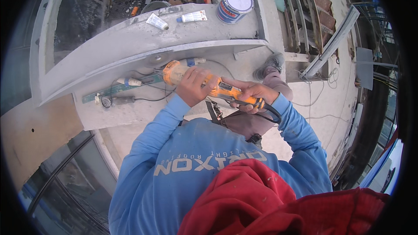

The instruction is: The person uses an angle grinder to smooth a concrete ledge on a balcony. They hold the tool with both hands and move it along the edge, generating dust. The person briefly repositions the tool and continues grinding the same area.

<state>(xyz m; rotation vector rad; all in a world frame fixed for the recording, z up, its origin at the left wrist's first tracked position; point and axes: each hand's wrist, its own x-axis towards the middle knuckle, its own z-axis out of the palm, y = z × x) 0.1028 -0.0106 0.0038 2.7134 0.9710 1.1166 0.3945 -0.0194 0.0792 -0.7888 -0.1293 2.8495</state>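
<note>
A yellow angle grinder [174,72] lies across in front of me, its head toward the left. Closed over the front of its body is my left hand [194,83]. My right hand [253,95] grips the rear end, where a black cable comes out. The grinder's round disc [158,59] is at the edge of the curved grey ledge [109,50]; whether it touches cannot be told. On the ledge stand a white-lidded blue paint can [229,11] and, beside it, two tubes, one white [156,21] and one with a blue cap [193,16].
Below the ledge lie a second grinder [118,101], a long green bar [126,91], a white-and-blue cable connector [129,81] and loose cables. My shoe [271,65] is right of the grinder. A pale metal profile [333,39] leans at the right, near stacked bricks [324,2].
</note>
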